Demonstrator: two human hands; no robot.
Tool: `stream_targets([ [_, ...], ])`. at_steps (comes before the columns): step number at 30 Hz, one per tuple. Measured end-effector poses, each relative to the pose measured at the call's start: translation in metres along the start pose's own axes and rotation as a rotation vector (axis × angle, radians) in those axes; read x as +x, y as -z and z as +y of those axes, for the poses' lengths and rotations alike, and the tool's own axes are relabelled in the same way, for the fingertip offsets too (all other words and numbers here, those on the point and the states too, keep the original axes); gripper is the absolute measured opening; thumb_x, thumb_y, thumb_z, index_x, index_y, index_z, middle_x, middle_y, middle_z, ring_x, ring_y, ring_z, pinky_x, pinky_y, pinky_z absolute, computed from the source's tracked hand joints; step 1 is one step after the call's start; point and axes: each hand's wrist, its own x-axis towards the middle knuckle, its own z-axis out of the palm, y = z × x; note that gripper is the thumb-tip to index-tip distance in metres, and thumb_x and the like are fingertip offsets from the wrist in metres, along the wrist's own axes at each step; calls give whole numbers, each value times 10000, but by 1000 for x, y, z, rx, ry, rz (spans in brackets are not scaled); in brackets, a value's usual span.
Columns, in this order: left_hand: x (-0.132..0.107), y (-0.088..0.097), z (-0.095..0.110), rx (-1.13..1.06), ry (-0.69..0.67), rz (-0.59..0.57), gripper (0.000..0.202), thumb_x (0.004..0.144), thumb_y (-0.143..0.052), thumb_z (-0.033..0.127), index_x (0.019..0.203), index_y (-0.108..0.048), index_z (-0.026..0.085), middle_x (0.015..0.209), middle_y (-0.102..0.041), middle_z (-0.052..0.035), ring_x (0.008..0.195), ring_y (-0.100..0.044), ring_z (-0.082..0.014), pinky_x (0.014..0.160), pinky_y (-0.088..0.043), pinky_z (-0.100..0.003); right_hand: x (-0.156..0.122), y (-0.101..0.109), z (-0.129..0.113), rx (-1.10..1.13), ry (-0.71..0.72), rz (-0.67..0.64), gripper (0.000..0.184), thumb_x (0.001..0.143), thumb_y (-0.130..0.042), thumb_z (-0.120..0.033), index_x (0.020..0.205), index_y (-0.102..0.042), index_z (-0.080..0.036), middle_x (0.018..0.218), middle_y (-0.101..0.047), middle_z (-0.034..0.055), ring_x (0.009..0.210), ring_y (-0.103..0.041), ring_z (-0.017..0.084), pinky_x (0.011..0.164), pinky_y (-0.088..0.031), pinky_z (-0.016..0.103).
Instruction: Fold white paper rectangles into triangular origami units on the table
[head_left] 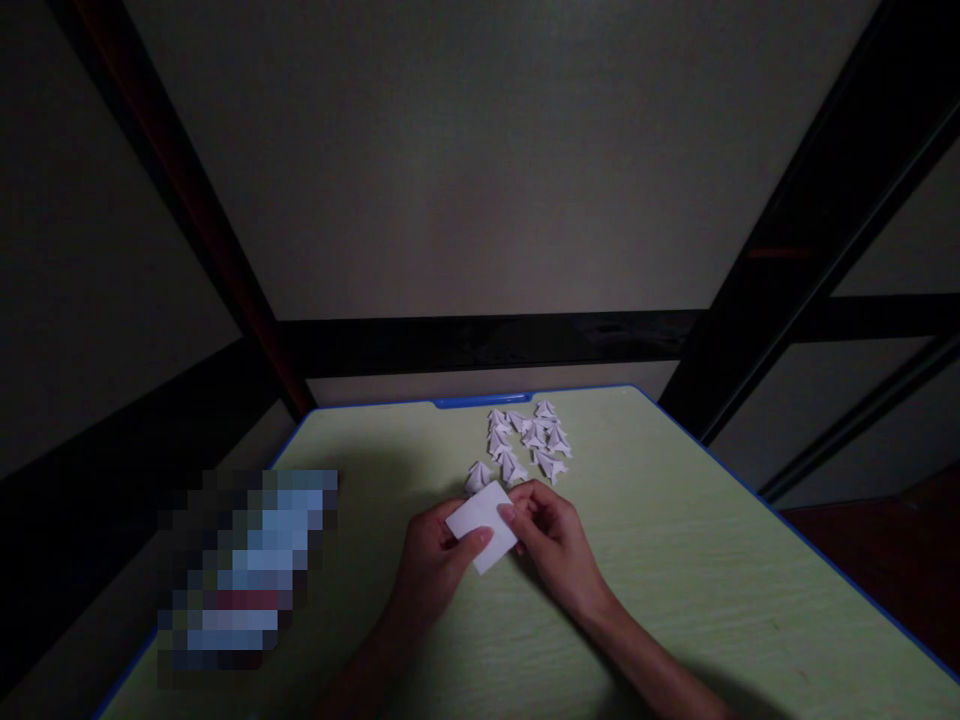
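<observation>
A small white rectangle of paper (482,522) is held just above the green table (690,590) between both hands. My left hand (435,565) pinches its lower left side, thumb on top. My right hand (551,535) pinches its right edge with thumb and fingers. Just beyond the hands lies one folded white paper piece (477,476). Farther back, several more folded white paper pieces (531,438) are clustered together on the table.
The green table has a blue rim (480,401) and stands against a pale wall with dark wooden beams (487,342). A blurred, pixelated object (247,570) sits at the table's left side. The room is dim.
</observation>
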Motion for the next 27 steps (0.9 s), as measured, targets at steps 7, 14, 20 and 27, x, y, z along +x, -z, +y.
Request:
stream_targets([
  [7,2,-1,-3,73,18,-25,177,528,-625,205,656,-580,92,534,-577,5,486,-497,-116,448,-367,-198,2,-1,1,40,-66,47,221,640,-577,-303,563,-450,-139,492,-402,-48,463,-364,69,443,-295,190],
  [14,1,-5,-10,56,25,-176,164,584,-589,248,629,-589,90,552,-580,-10,505,-492,-115,460,-363,-199,0,4,2,-62,-38,57,271,705,-498,-334,526,-429,-144,477,-357,-49,449,-319,62,405,-249,180],
  [20,3,1,-10,94,-28,21,239,623,-550,330,575,-562,96,451,-500,22,435,-428,-91,408,-299,-188,-2,-3,-2,-48,-68,50,252,612,-597,-295,498,-431,-144,453,-357,-64,425,-311,53,398,-249,178],
  [27,5,1,-7,114,-41,87,242,600,-562,320,488,-538,108,420,-481,27,426,-428,-96,416,-322,-195,-2,-4,-1,-82,1,151,126,627,-585,-239,611,-617,-118,532,-446,-21,473,-377,79,422,-293,203],
])
